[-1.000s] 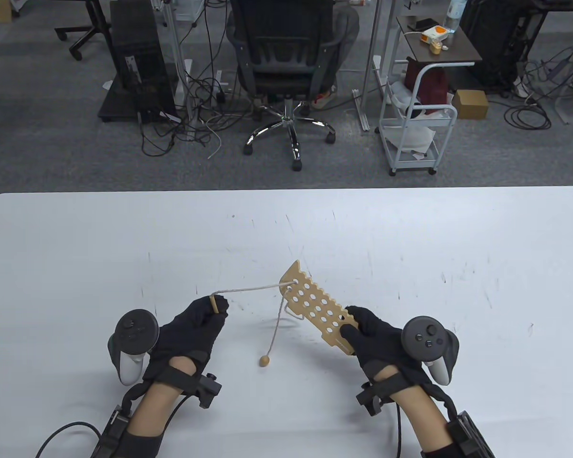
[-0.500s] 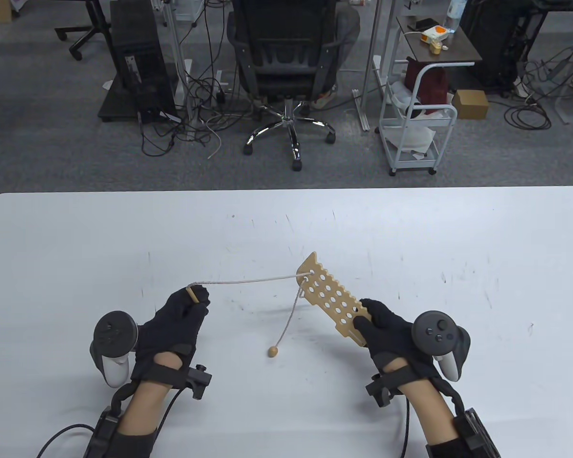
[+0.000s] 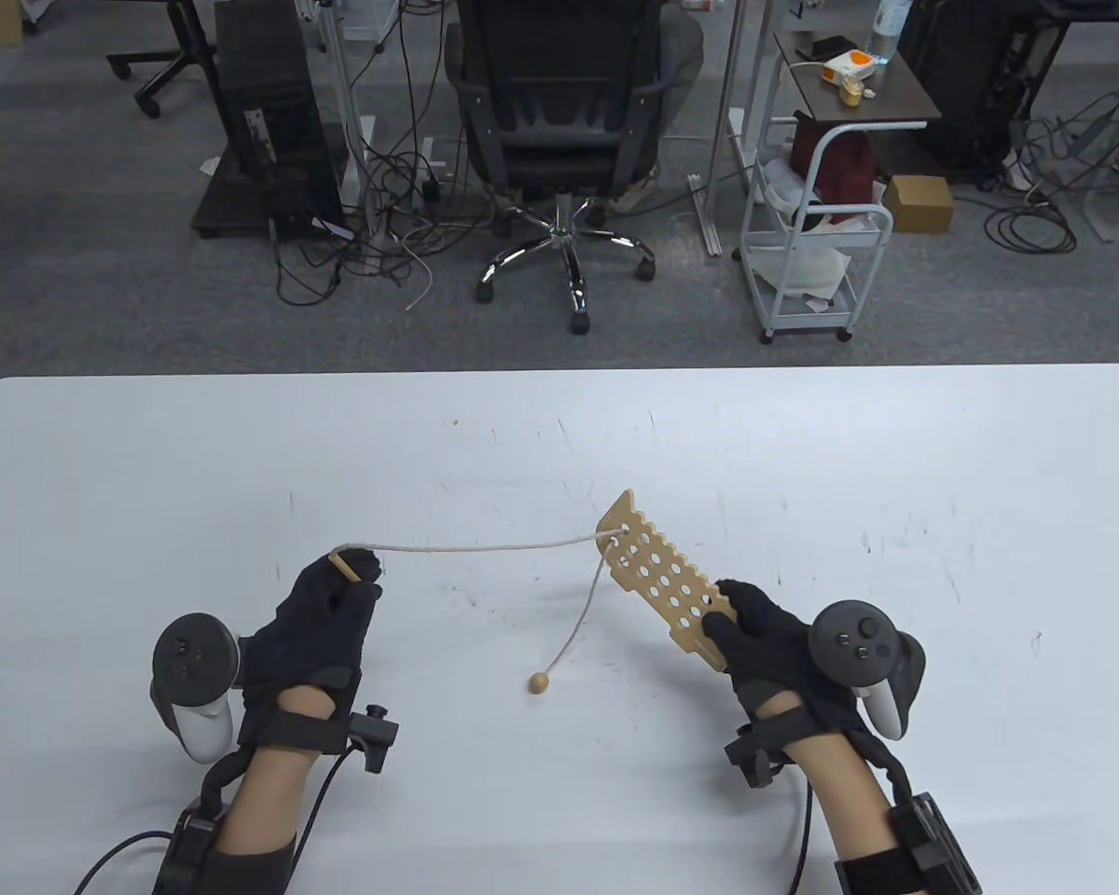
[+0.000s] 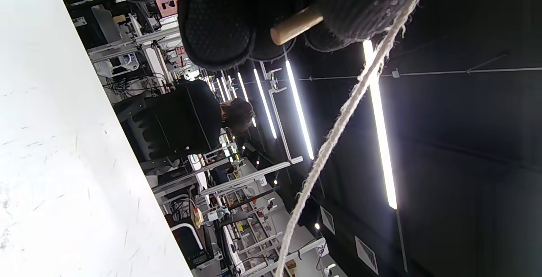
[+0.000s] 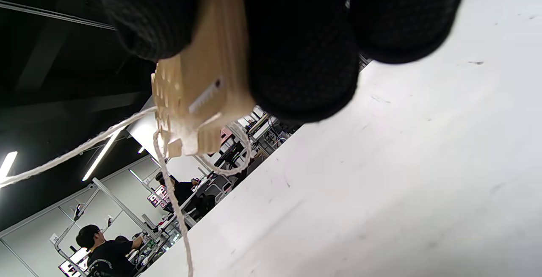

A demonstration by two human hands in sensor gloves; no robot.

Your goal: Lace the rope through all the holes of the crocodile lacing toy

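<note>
My right hand grips the near end of the wooden crocodile lacing board, holding it tilted above the table; its far tip points up and left. The rope runs nearly taut from a hole at the board's far tip to the wooden needle, which my left hand pinches. A second strand hangs from the board down to a wooden bead lying on the table. In the left wrist view the needle sticks out between my fingertips. The right wrist view shows the board from below.
Beyond the white table's far edge stand an office chair, a computer tower with floor cables and a small white cart. People sit at desks in the background of the right wrist view.
My left hand has drawn the needle further left and my right hand has moved the board right, so more rope has come through and it runs straighter. The bead has slid slightly right.
</note>
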